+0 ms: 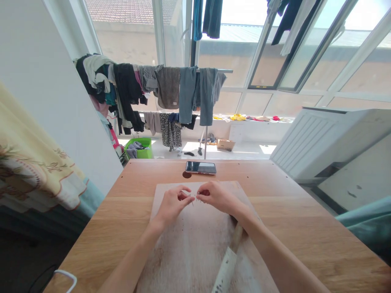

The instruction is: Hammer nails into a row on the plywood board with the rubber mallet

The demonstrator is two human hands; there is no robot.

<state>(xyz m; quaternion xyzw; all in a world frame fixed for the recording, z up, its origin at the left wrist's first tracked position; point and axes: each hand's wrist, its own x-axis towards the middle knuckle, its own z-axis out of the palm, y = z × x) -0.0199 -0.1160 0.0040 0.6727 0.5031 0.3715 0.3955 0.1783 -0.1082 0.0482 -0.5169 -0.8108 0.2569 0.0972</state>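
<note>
Both hands meet over the far part of a pale, worn wooden board (195, 240) lying on the table. My left hand (174, 205) is closed in a pinch, with a thin nail-like piece at its fingertips. Just across a small gap, my right hand (215, 197) also pinches with thumb and forefinger; what it holds is too small to make out. A few tiny thin pieces show between the fingertips. Under my right forearm lies a hammer-like tool (226, 266) with a wooden handle and a white, dark-spotted lower part; its dark head is partly hidden.
A phone (200, 167) lies beyond the board, beside a round dark spot on the wooden table (122, 236). Past the table's far edge stand a laundry rack with clothes (168, 87) and a green basket (145, 152). A white cable (69, 276) is at lower left.
</note>
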